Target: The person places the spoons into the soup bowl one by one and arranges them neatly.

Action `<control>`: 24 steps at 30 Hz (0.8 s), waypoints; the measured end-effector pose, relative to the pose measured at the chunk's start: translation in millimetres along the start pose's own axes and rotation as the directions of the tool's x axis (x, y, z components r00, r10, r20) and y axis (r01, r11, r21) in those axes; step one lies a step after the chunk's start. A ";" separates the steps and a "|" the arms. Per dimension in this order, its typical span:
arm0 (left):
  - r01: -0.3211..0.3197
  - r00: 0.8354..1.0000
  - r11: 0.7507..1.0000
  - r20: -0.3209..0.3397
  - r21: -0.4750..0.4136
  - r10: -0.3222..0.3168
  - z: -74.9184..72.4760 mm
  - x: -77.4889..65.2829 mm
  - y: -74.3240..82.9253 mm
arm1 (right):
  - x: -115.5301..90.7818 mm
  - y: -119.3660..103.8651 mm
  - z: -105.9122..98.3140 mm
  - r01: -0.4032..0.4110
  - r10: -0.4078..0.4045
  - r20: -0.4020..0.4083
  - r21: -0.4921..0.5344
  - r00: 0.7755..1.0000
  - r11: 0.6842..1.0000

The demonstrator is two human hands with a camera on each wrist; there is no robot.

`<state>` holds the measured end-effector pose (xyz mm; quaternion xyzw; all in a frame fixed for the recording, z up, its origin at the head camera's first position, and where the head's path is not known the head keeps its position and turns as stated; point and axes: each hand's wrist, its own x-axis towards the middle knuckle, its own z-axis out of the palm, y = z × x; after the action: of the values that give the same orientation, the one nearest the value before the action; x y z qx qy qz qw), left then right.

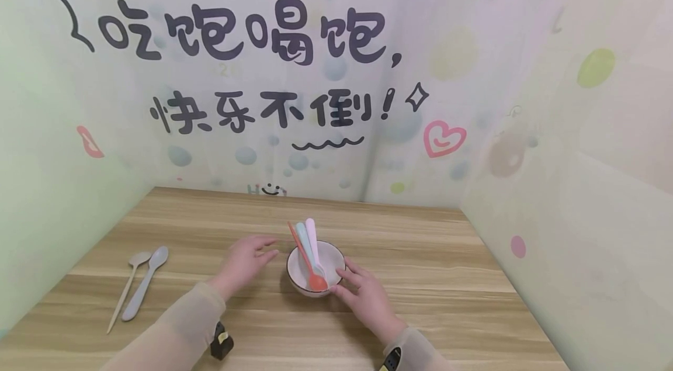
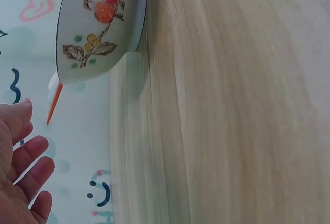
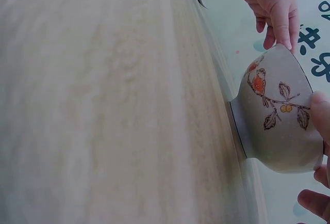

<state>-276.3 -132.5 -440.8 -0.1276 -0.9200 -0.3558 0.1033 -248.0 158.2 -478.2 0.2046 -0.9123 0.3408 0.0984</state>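
A white bowl (image 1: pixel 334 255) with a dark rim and painted fruit and leaves stands upright on the table. Three spoons lean in it: a red spoon (image 1: pixel 317 283), a pale teal spoon (image 1: pixel 304 238) and a pink spoon (image 1: pixel 311 231), handles sticking out past the far rim. My right hand (image 1: pixel 368 299) touches the bowl's right side, thumb and fingertips at the rim with the fingers loosely extended. To the left of the bowl, my left hand (image 1: pixel 246 263) holds nothing; its fingers are spread and relaxed, apart from the bowl in the left wrist view (image 2: pixel 26 167).
On the left of the table lie a beige spoon (image 1: pixel 126 289) with a thin handle and a grey-lilac spoon (image 1: pixel 144 284), side by side. The wood-grain table (image 1: pixel 447 301) meets a printed backdrop (image 1: pixel 236 160) behind and pale side walls.
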 end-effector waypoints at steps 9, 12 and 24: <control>0.064 0.998 0.997 -0.022 -0.048 -0.065 -11.8 -8.0 -12.7 | -0.5 0.5 0.6 -0.008 0.008 0.002 -0.001 1.000 1.000; 0.087 0.996 0.993 -0.030 -0.074 -0.089 -14.6 -10.0 -17.0 | -0.4 0.7 0.9 -0.006 0.006 0.002 0.004 1.000 1.000; 0.198 0.980 0.971 -0.001 -0.134 -0.200 -28.1 -21.9 -30.6 | 0.0 0.2 0.5 -0.013 0.013 0.007 0.001 1.000 1.000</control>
<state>-262.2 -177.0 -445.8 -0.0386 -0.9016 -0.4258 0.0648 -248.1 158.0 -478.7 0.2002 -0.9138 0.3411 0.0927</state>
